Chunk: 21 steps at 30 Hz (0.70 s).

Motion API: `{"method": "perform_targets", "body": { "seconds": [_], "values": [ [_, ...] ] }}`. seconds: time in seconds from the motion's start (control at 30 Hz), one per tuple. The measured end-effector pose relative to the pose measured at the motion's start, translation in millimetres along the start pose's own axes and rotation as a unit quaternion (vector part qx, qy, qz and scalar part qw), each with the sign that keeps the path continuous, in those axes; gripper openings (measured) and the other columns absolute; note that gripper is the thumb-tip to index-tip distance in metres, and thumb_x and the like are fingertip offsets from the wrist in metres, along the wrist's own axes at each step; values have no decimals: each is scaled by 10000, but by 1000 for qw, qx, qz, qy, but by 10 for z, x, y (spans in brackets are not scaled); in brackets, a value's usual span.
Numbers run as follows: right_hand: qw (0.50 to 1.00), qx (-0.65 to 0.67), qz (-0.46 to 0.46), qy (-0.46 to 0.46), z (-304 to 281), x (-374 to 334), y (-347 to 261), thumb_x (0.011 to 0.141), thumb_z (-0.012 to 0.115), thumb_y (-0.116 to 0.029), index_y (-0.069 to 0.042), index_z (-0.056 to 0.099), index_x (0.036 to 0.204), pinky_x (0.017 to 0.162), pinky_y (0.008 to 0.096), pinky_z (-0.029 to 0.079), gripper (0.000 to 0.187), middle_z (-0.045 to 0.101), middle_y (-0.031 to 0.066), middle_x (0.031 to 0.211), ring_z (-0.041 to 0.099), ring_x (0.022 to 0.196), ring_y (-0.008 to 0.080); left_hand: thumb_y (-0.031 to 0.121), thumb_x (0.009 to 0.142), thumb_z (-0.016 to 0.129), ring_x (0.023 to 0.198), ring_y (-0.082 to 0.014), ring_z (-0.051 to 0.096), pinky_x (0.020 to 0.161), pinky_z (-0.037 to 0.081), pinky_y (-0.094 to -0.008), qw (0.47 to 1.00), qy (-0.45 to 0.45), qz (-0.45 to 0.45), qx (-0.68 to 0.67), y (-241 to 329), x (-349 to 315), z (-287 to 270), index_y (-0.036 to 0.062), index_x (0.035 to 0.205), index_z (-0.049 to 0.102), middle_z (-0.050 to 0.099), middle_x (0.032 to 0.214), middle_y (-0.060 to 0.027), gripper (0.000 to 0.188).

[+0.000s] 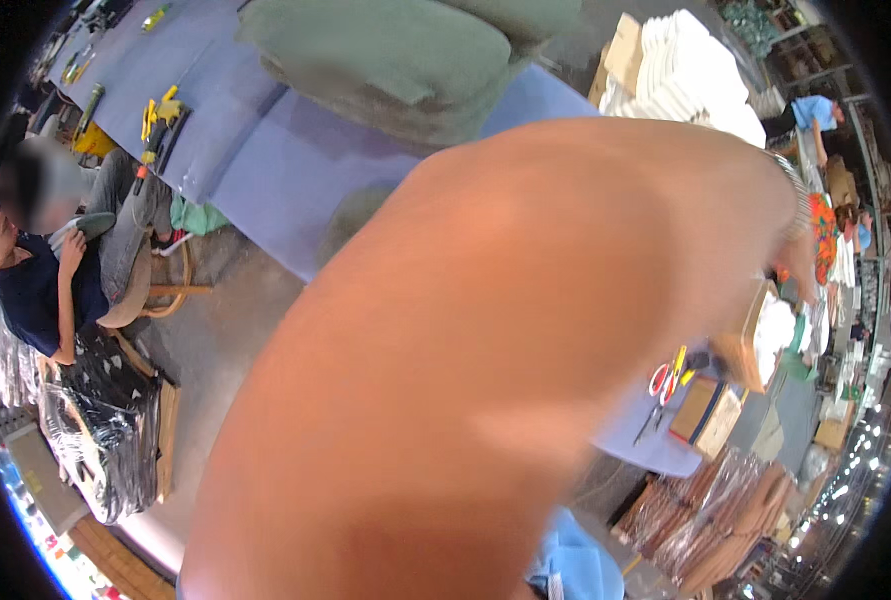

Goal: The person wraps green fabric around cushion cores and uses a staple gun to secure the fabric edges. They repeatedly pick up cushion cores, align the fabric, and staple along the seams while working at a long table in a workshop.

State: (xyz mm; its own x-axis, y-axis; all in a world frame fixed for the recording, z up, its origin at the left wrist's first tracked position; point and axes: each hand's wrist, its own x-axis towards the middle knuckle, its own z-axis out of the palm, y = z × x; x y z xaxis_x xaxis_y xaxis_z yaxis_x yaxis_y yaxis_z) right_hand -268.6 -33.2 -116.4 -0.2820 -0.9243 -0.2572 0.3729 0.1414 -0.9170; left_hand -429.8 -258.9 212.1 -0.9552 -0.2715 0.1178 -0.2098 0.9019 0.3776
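Observation:
A bare arm of mine, which looks like the left, crosses the middle of the view very close and blurred. It bends at the upper left and runs to the right, with a metallic-looking band (pixel 791 188) at the wrist. Beyond the band, my left hand (pixel 793 265) shows only in part, smeared, so its fingers cannot be read. In the picture it is nearest to an open cardboard box (pixel 740 350) with white material at its side. My right hand is not in view. A large grey-green padded piece (pixel 385 60) lies on the blue-violet table (pixel 315 140), partly behind my arm.
Scissors (pixel 657 400) and a yellow-handled tool (pixel 676 368) lie on the table's right part. More yellow-and-black tools (pixel 155 125) are at the left. A seated person (pixel 45 280) holds a grey-green piece. Wrapped stacks (pixel 105 430) and brown stacked pieces (pixel 705 510) stand around; white folded stacks (pixel 675 70) are behind.

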Motion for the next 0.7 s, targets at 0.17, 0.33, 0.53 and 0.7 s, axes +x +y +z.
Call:
{"method": "perform_targets", "body": {
  "seconds": [0.17, 0.33, 0.53, 0.7],
  "values": [
    [998, 16, 31, 52, -580, -209, -216, 1039, 635, -169, -9, 662, 1230, 648, 299, 588, 251, 716, 123, 991, 686, 756, 164, 522, 966, 625, 1111, -404, 681, 971, 535, -515, 966, 98, -220, -91, -433, -2202, 938, 76, 1298, 679, 711, 1158, -218, 558],
    [979, -155, 28, 129, -1186, -372, -35, 1032, 639, -174, -1, 674, 1211, 697, 269, 566, 251, 712, 100, 1015, 678, 821, 143, 342, 952, 666, 1231, -406, 612, 1063, 484, -481, 793, 225, -565, -9, -773, -4901, 1917, 57, 1329, 649, 643, 1333, -239, 473],
    [876, -435, -37, 206, -1539, -247, 136, 1010, 659, -268, 18, 628, 1306, 933, 342, 515, 413, 698, 147, 1172, 664, 1026, 234, 527, 999, 610, 1245, -374, 640, 1076, 471, -418, 689, 222, -655, -217, -976, -5660, 2778, 4, 1432, 573, 660, 1337, -255, 680],
    [900, -412, 4, 145, -1407, -41, -228, 997, 652, -315, -90, 565, 1454, 920, 358, 494, 517, 686, 140, 1119, 628, 965, 228, 624, 990, 530, 1311, -412, 576, 1107, 444, -451, 702, 197, -666, -157, -1032, -5494, 2666, 42, 1407, 615, 593, 1435, -246, 720]
  ]
}}
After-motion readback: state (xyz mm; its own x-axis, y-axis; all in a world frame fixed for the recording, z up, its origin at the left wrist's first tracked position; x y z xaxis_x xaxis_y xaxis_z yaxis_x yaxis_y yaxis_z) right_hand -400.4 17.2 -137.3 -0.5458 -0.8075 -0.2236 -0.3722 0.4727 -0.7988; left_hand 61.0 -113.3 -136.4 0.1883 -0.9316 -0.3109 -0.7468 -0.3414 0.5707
